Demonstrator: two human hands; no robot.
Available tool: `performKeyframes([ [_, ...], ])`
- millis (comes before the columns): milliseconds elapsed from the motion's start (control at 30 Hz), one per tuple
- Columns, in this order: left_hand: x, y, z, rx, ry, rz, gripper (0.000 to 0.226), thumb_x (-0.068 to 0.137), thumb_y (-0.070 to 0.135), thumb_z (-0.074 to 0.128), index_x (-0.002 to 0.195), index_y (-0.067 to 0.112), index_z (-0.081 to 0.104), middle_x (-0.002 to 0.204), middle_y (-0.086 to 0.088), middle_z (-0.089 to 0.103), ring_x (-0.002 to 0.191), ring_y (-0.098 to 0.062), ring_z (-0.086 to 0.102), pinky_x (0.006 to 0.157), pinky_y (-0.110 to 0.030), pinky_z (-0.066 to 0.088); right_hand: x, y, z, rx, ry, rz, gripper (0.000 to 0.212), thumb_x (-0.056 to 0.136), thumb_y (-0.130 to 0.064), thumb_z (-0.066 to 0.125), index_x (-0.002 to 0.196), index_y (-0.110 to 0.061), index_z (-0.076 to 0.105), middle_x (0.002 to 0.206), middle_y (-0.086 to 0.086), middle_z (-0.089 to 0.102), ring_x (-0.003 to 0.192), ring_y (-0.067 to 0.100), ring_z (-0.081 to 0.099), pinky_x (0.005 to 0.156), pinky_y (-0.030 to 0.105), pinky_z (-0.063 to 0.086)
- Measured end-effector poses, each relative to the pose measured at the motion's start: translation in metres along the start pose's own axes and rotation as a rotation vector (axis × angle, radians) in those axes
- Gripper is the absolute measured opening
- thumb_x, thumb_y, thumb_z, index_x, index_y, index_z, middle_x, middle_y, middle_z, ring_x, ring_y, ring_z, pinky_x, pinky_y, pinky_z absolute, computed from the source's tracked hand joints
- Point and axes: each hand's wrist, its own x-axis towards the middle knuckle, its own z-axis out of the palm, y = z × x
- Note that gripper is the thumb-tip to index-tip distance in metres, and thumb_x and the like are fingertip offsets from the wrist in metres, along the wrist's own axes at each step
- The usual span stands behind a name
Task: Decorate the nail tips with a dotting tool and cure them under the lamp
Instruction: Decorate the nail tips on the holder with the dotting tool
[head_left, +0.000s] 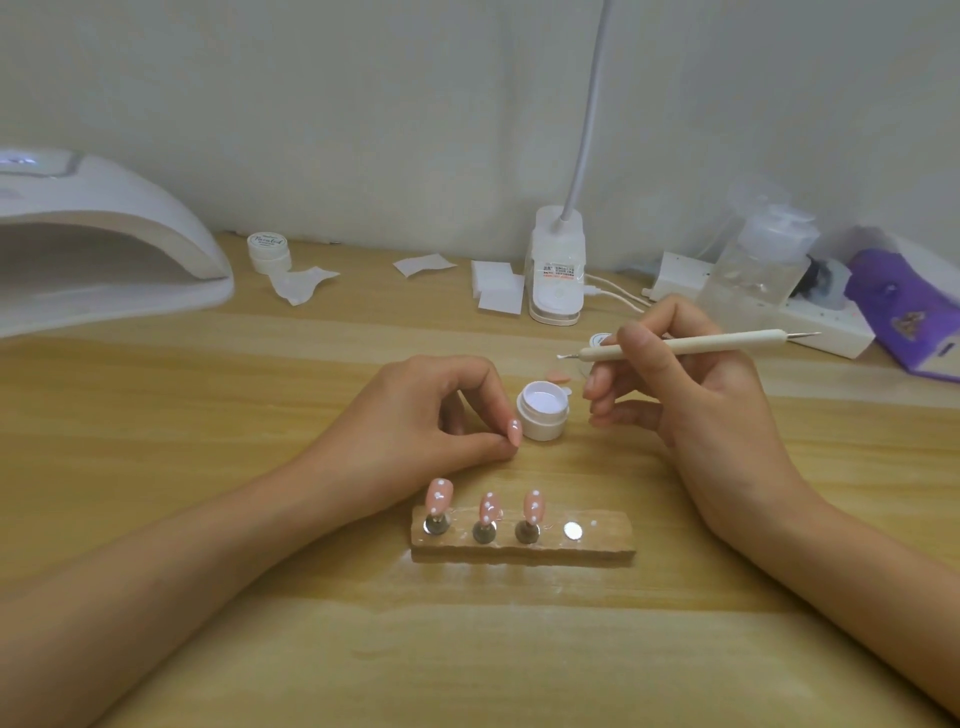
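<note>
Fingers of the right hand (691, 384) curl round a slim white dotting tool (691, 344). Its long axis runs left to right, with the metal point aimed left above an open round jar (543, 410). Just left of the jar, the left hand (415, 415) pinches a glossy pink nail tip (514, 432). Three dotted tips (490, 506) stand on a wooden holder (597, 545). A domed lamp (104, 249) sits far left.

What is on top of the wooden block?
Three pink nail tips with white dots stand on metal holders on the wooden block. A fourth spot shows a bare metal disc. Whatever lies under the three holders is covered.
</note>
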Motion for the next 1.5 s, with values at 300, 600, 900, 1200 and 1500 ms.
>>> performKeyframes([
  [300, 0.000, 0.000, 0.000, -0.001, 0.002, 0.017, 0.020, 0.076, 0.011, 0.080, 0.070, 0.026, 0.068, 0.058, 0.030, 0.059, 0.051, 0.003, 0.050, 0.052, -0.004, 0.036, -0.003, 0.000, 0.001, 0.086, -0.090, 0.070, 0.018, 0.085, -0.032, 0.066, 0.071, -0.023, 0.060, 0.069, 0.008, 0.068, 0.061, 0.017, 0.065, 0.054, 0.025, 0.053],
  [600, 0.001, -0.002, 0.000, -0.008, 0.004, 0.004, 0.018, 0.076, 0.012, 0.080, 0.071, 0.024, 0.068, 0.058, 0.026, 0.061, 0.052, 0.002, 0.052, 0.053, -0.006, 0.036, -0.007, 0.003, 0.007, 0.024, -0.206, 0.115, 0.020, 0.087, -0.027, 0.065, 0.069, -0.021, 0.057, 0.069, 0.012, 0.069, 0.060, 0.018, 0.064, 0.057, 0.026, 0.054],
  [900, 0.001, 0.000, 0.000, 0.008, -0.002, 0.008, 0.018, 0.077, 0.013, 0.080, 0.072, 0.024, 0.067, 0.054, 0.028, 0.059, 0.050, 0.003, 0.052, 0.051, -0.005, 0.036, -0.007, 0.003, 0.009, -0.030, -0.213, 0.123, 0.018, 0.085, -0.025, 0.062, 0.074, -0.013, 0.052, 0.067, 0.009, 0.069, 0.059, 0.016, 0.066, 0.057, 0.025, 0.055],
  [1200, 0.001, 0.000, 0.001, 0.022, 0.002, 0.007, 0.017, 0.076, 0.013, 0.081, 0.072, 0.024, 0.067, 0.053, 0.028, 0.058, 0.051, 0.004, 0.053, 0.051, -0.005, 0.036, -0.007, 0.004, 0.009, -0.039, -0.218, 0.135, 0.018, 0.086, -0.024, 0.062, 0.075, -0.013, 0.054, 0.068, 0.011, 0.070, 0.060, 0.016, 0.066, 0.058, 0.025, 0.056],
  [1500, 0.001, 0.000, 0.001, 0.015, 0.004, 0.017, 0.018, 0.076, 0.012, 0.081, 0.072, 0.023, 0.067, 0.054, 0.029, 0.058, 0.050, 0.004, 0.052, 0.051, -0.005, 0.035, -0.007, 0.003, 0.009, -0.032, -0.215, 0.118, 0.018, 0.085, -0.025, 0.062, 0.075, -0.014, 0.054, 0.070, 0.011, 0.070, 0.061, 0.015, 0.066, 0.059, 0.026, 0.056],
])
